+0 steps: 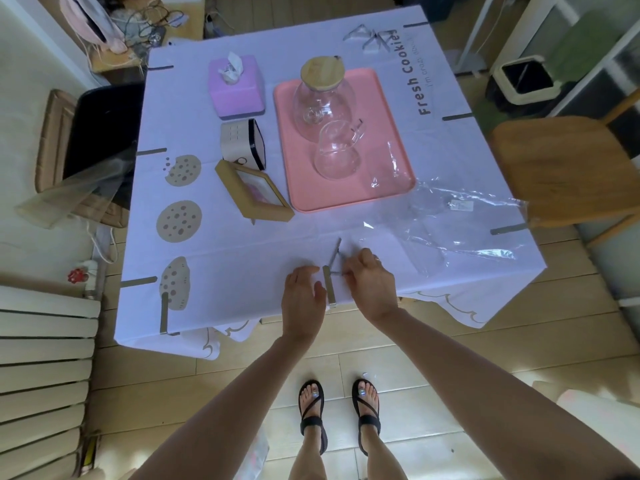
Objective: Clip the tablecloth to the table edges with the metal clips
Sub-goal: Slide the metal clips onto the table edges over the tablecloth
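A pale lilac tablecloth (242, 271) with cookie prints covers the square table. Several metal clips sit on its edges: one at the near left corner (163, 312), others along the left edge (139, 282) and right edge (508, 229). One clip (330, 287) sits over the near edge between my hands. My left hand (302, 296) lies flat on the cloth just left of it, fingers relaxed. My right hand (372, 280) pinches another loose metal clip (336, 252) just beyond the edge clip. Spare clips (372, 39) lie at the far right corner.
On the table stand a pink tray (391, 188) with a glass jug and glass cup, a purple tissue box (237, 85), a small speaker (242, 142), a wooden frame (252, 192) and clear plastic wrap (464, 230). Chairs stand at left (97, 140) and right (568, 164).
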